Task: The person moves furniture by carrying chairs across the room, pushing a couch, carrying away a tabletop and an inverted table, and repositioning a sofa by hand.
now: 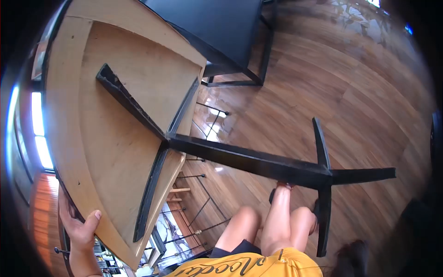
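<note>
A table is tipped on its side, with the pale wooden underside of its tabletop (110,152) facing me. Black support arms meet at a black post (240,159), which runs right to a base of splayed black feet (364,176). My left hand (80,226) grips the lower left edge of the tabletop, thumb on the underside and fingers mostly hidden behind the rim. My right forearm reaches up to the post near the base. There my right hand (285,185) holds it from below, largely hidden behind it.
A black-topped piece of furniture with a metal frame (221,32) stands beyond the tabletop. Thin black rods with ball ends (203,175) show below the table, near a marble-patterned surface (173,231). The wood-plank floor (364,120) extends right. A dark, blurred shape is at lower right.
</note>
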